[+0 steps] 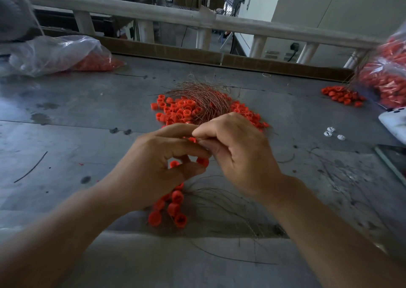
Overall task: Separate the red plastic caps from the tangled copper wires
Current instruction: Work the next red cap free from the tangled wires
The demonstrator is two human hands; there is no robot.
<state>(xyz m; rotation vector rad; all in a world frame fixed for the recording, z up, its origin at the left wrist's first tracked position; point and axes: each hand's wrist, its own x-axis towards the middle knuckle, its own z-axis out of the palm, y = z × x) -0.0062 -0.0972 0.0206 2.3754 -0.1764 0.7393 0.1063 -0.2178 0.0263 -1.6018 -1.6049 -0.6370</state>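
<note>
Where the table (66,133) ends: a brown cardboard strip (175,52) runs along the far edge, with a pale railing (153,12) behind it.
Left bag: a clear plastic bag (55,54) lies far left on the grey, stained table, with red caps showing through it.
Right bag: a blurred second bag (386,76) packed with red caps sits at the right edge, with a small heap of caps (342,95) just beside it.
Right edge: small white pieces (331,132) lie near a white device (395,120) and a dark flat slab (393,162), both cut off by the frame.
Stray wire: one dark wire (30,166) lies alone at the left.
In the way: both hands cover the near edge of the main pile.
Left hand (158,169): curled. Thumb and forefinger pinch a red cap (193,139), and the lower fingers curl around two more caps (174,163).
Right hand (237,155): narrow. Thumb and forefinger meet the left hand's at the same red cap; whether they grip plastic or wire cannot be told.
Main pile (175,110): loose, short, hollow red caps spread at the table's middle, just beyond the hands.
Copper wires (204,96): a thin tangled bundle arches over the pile's far side.
Lower cluster (173,208): several caps bunch under the left hand, and fine wire strands (230,199) trail from them to the right.
</note>
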